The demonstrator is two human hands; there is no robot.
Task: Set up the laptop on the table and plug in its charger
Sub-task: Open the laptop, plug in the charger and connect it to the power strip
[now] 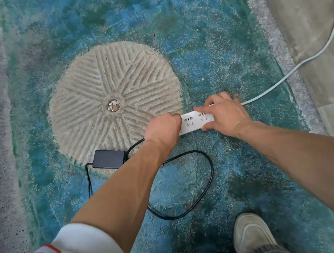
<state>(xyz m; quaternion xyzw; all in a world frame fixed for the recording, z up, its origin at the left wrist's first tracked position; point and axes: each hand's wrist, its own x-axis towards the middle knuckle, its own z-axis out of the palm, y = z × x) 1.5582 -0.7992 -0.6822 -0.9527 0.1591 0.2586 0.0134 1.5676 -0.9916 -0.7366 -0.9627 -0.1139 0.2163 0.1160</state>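
- My left hand (163,128) is curled into a fist over the left end of the white power strip (196,121). I judge it holds the charger's plug there, but the plug itself is hidden under the knuckles, so I cannot say whether the prongs are in.
- My right hand (224,114) grips the strip's right end, fingers over the far edge and thumb on the near edge, steadying it on the blue rug (223,34).
- Risk: the rug pile is soft, so the strip could tip or slide as I push, and the prongs could miss the slots. Holding it down firmly with the right hand should prevent that.
- Risk: my fingertips sit close to the sockets, and one could slip toward the prongs while they are half seated.
- Risk: the black cable (205,195) loops on the rug just ahead of my shoes. A foot could snag it and pull the plug or drag the charger brick (108,159).
- The brick lies at the near edge of the rug's pale round patch (113,104), near the left hand.
- The strip's pale lead (306,59) runs off over the rug's right edge onto bare floor.
- Count: one strip with two sockets showing, one brick, one black cable, one pale lead, two shoes. No laptop or table is in view.
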